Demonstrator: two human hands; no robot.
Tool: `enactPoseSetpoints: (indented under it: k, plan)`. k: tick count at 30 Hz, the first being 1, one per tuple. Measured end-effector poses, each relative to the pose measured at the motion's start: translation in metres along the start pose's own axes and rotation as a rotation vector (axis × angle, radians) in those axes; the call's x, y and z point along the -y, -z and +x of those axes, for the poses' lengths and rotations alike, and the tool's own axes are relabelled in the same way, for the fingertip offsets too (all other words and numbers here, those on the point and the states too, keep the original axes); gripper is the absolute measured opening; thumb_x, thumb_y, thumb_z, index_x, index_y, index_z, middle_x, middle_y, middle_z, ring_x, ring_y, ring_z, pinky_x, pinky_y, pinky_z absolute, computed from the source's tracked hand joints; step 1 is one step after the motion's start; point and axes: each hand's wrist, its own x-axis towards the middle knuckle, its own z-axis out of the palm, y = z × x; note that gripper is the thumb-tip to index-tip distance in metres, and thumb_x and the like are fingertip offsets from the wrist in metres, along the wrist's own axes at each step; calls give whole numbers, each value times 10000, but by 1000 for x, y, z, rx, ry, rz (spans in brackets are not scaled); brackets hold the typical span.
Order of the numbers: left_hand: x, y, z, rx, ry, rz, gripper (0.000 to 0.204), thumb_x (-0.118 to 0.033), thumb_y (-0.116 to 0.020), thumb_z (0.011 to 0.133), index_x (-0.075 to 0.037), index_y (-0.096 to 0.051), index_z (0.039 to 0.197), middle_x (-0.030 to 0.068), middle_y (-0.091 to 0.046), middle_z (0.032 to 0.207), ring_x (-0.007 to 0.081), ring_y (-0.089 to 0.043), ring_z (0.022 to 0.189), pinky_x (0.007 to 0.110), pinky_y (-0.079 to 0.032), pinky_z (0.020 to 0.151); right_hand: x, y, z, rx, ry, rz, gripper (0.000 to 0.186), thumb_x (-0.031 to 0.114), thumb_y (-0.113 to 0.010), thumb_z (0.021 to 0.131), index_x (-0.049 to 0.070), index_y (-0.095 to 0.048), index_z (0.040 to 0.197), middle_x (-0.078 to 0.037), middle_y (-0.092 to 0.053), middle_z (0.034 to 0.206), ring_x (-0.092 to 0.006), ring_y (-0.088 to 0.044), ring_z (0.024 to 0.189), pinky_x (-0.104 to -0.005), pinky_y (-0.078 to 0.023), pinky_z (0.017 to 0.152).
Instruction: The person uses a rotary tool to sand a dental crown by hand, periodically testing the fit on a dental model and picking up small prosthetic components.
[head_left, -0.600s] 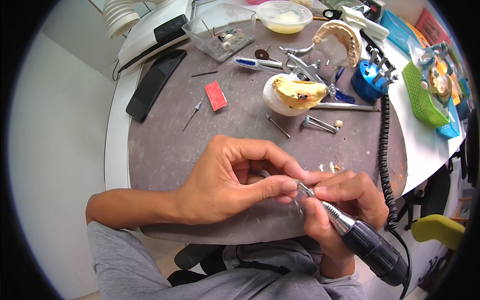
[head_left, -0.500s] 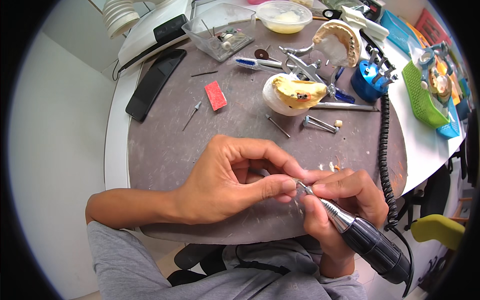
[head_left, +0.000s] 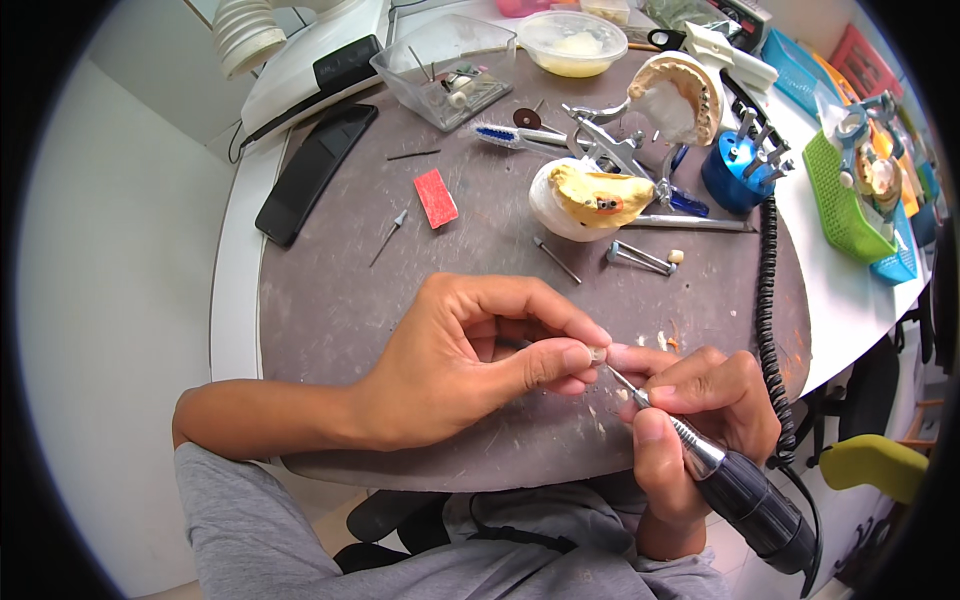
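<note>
Between thumb and index finger, my left hand (head_left: 480, 355) pinches a small whitish dental crown (head_left: 597, 355), mostly covered by the fingertips. My right hand (head_left: 700, 410) grips a black and silver rotary handpiece (head_left: 745, 500) like a pen. The thin bur (head_left: 622, 379) in its nose points up and left, its tip just below the crown with a small gap showing. Beyond the hands stands a yellow and white dental cast (head_left: 590, 200), joined to a metal articulator (head_left: 625, 155) that bears an upper cast (head_left: 680, 95).
Loose burs (head_left: 556, 260), a red block (head_left: 436, 198) and a black phone (head_left: 317, 175) lie on the grey bench. A clear bin (head_left: 445, 85), a round tub (head_left: 572, 45) and a blue bur holder (head_left: 738, 175) stand farther back. The coiled cord (head_left: 768, 300) runs down the right side.
My right hand has drawn the handpiece slightly right and down, so the bur has come away from the crown. More of the crown shows. My left hand has barely moved.
</note>
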Motion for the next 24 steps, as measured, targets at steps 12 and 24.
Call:
enactPoseSetpoints:
  k: [12,24]
  plan:
    - [2,2,1,26,-33,-9,112,42,-623,854,39,-586,959,139,-621,972,181,-657,885,289,-580,763,-6,0,1,9,65,-2,184,-75,-701,648,-63,-574,781,-135,-610,648,-186,-643,613,-429,-591,728]
    - [1,2,0,47,-3,-42,123,73,-630,833,41,-606,949,150,-615,973,188,-659,871,280,-578,748,-4,0,4,56,36,-56,211,-91,-722,630,-54,-603,800,-145,-649,698,-261,-699,737,-355,-580,714]
